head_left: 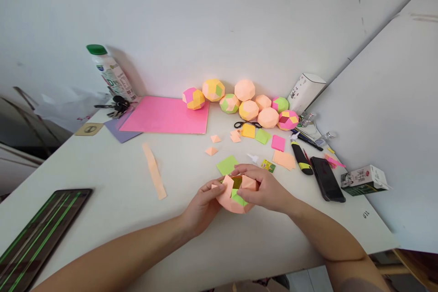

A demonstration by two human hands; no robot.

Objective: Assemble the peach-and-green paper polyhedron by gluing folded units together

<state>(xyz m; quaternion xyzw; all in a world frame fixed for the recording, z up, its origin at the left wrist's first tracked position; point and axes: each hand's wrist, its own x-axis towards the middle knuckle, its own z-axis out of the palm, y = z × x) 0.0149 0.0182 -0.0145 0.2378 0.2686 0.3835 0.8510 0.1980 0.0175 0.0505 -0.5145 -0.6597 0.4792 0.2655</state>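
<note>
Both hands hold a half-built paper ball (235, 195) of peach and green folded units just above the white table (102, 178). My left hand (202, 206) cups it from the left and below, fingers curled round it. My right hand (263, 187) grips it from the right, with the fingertips pinching a peach flap at its open top. A green paper square (227, 164) lies just behind the ball. Two small peach folded units (211, 150) lie farther back.
Several finished paper balls (248, 102) line the wall. Also on the table: a pink sheet (166, 115), a peach strip (153, 171), scissors (247, 124), coloured squares (278, 143), a phone (327, 179), a marker (301, 157), a carton (364, 179), a bottle (111, 73), keys (118, 106), a tablet (37, 232).
</note>
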